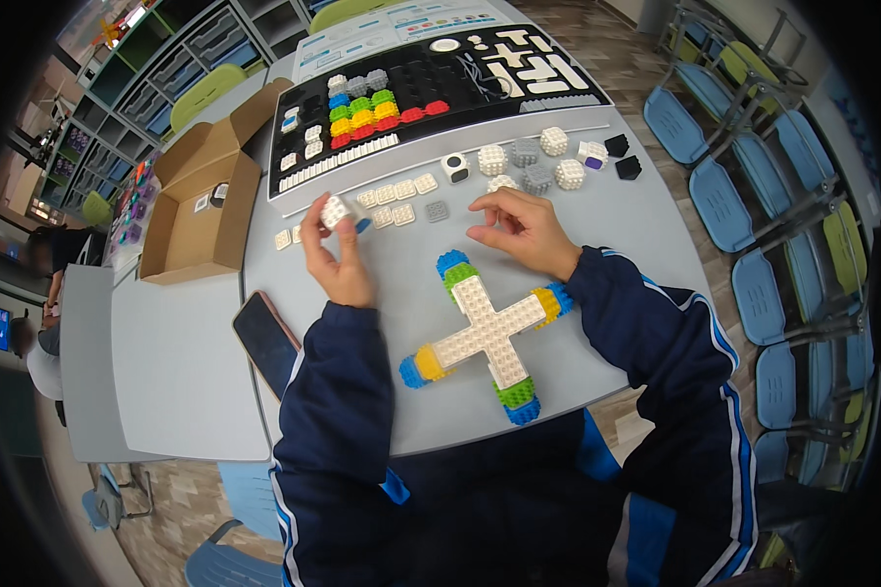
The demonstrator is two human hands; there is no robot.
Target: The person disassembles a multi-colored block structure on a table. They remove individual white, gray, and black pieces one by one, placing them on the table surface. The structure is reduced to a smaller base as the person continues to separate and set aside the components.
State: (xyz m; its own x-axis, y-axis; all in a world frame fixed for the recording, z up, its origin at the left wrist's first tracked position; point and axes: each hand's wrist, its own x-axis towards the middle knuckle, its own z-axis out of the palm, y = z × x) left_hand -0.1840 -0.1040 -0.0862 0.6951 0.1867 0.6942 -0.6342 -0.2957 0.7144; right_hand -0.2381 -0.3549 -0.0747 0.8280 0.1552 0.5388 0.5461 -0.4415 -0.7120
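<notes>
My left hand [343, 269] pinches a white studded cube [336, 210] above the table; a small blue piece shows at the cube's lower edge, partly hidden by the fingers. To the right, my right hand [529, 233] hovers with fingers loosely bent, thumb and forefinger apart, nothing between them. Below both hands lies a cross-shaped white studded block [489, 331]. Green and blue pieces cap two of its arms, yellow and blue pieces the other two. Flat white studded tiles [394, 201] and a grey tile [437, 211] lie between the hands.
Behind stands a black tray [431, 73] of coloured and white blocks. Several white and grey cubes [533, 179] line its front, with black pieces [628, 168] at the right. Left are an open cardboard box [191, 230] and a phone [264, 338]. Stacked blue chairs [724, 201] fill the right.
</notes>
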